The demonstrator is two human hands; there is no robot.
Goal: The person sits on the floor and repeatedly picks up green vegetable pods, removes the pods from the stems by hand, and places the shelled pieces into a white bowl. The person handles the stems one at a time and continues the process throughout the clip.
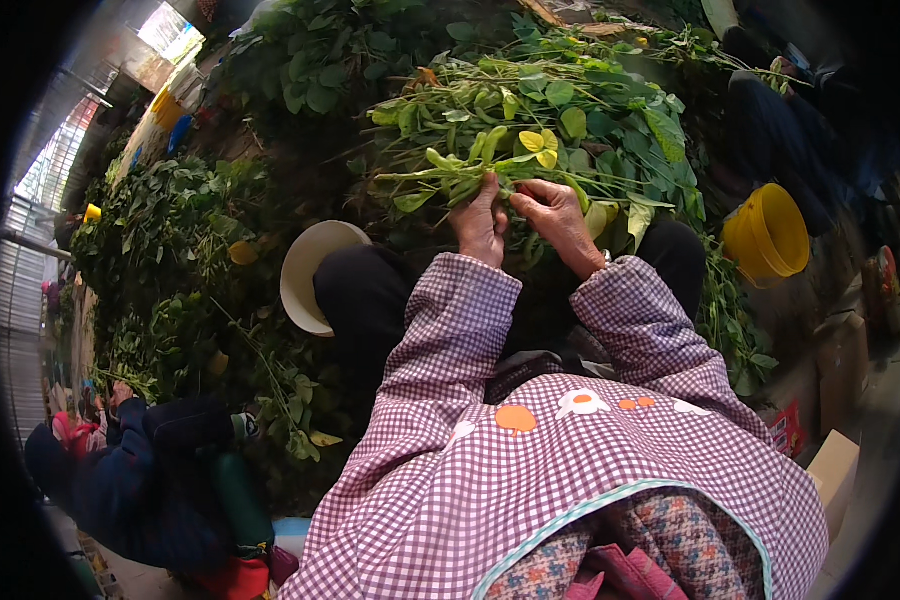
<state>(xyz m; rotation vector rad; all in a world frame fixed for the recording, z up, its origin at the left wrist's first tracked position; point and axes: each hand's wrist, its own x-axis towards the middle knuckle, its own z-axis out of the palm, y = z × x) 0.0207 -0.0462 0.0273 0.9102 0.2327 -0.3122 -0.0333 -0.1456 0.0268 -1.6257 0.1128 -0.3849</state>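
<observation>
My left hand [483, 223] grips a green soybean stem with pods [450, 166], thumb on top. Close to its right, my right hand [559, 217] has its thumb and fingertips pinched together at the same plant; what lies between them is too small to tell. A three-part yellow leaf [541, 147] stands out just above both hands. Beyond them a heap of leafy soybean plants [555, 90] spreads out, with pods among the stems. A white bucket [304, 277] stands tilted by my left knee.
On the right is a yellow bucket [766, 236], with a person in dark trousers [776, 135] above it. Another person [142, 487] sits at the lower left. More cut plants [172, 217] cover the ground at left. A cardboard box [836, 472] is at lower right.
</observation>
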